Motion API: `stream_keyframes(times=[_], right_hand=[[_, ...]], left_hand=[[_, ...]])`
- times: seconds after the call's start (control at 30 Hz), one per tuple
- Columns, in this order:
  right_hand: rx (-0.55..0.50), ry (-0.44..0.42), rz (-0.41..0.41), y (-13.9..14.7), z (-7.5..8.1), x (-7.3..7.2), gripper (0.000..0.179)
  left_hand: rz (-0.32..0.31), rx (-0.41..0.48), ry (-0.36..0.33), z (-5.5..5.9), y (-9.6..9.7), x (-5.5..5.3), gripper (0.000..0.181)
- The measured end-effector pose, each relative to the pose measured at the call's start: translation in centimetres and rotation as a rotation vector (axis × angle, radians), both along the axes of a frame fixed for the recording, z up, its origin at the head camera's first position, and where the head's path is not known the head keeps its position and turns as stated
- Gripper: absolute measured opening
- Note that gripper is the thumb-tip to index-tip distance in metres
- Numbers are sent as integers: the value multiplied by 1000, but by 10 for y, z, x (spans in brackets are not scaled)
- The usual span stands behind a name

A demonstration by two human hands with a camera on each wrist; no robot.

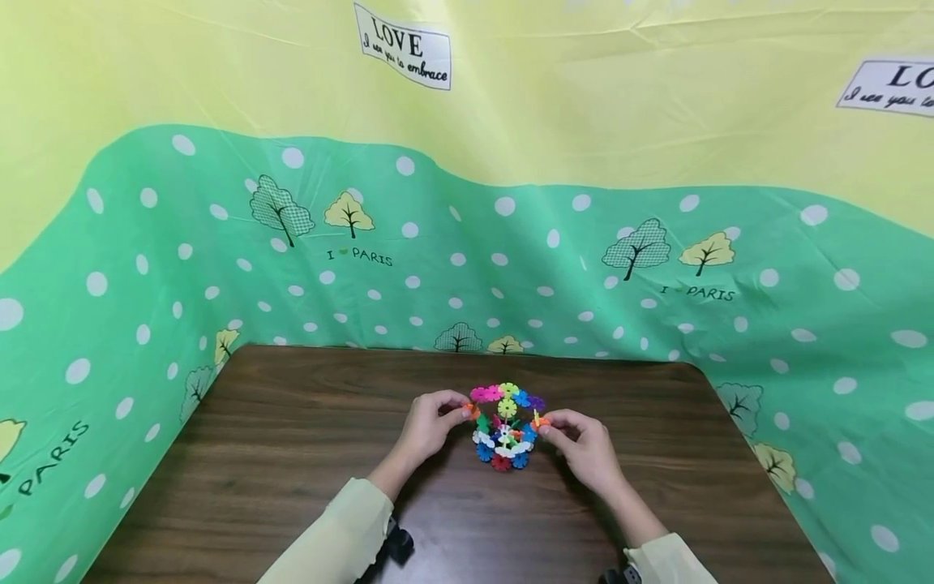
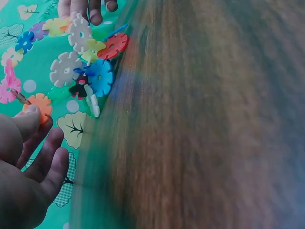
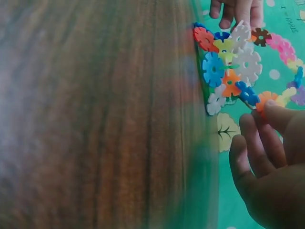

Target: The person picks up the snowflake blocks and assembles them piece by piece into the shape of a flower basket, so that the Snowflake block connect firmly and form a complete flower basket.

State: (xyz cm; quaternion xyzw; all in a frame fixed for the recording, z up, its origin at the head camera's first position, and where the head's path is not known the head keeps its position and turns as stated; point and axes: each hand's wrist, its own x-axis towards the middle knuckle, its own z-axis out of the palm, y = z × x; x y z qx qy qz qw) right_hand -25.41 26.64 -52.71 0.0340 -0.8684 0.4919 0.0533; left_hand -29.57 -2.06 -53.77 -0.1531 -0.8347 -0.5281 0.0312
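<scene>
A colourful construction of notched plastic snowflake discs (image 1: 507, 408) stands on the table in front of me. It has a clustered base with white, blue and red discs, and a ring of pink, yellow, blue and purple discs arches above. On its left side my left hand (image 1: 426, 426) pinches an orange snowflake disc (image 2: 39, 107) between thumb and index finger, the other fingers loosely bent. Opposite, my right hand (image 1: 587, 450) holds another orange snowflake disc (image 3: 266, 100) by thumb and fingertips. White discs (image 2: 66, 69) and a red disc (image 3: 206, 39) show low in the wrist views.
The dark wooden table (image 1: 306, 454) extends around both hands. Behind and beside it hangs a green and yellow cloth (image 1: 540, 243) with dots, trees and lettering. Dark wrist devices (image 1: 398, 542) sit at the cuffs of pale sleeves (image 1: 343, 531).
</scene>
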Motion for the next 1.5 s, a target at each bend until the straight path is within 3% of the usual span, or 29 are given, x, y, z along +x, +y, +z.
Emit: stream_keyframes(times=[0.3,0.67,1.13,1.5], right_hand=[[8,3,13,3,2,-3,9],[12,39,48,4,-1,-3,10],[37,26,40,3,-4,-5,12],[66,84,105,5,0,-7,11]], left_hand=[[-38,-27,27,3,-5,7,8],[-71,-43,163,5,-19,4,13],[-90,-38,108,2,-16,10,13],[-84,-48,82,2,-16,12,12]])
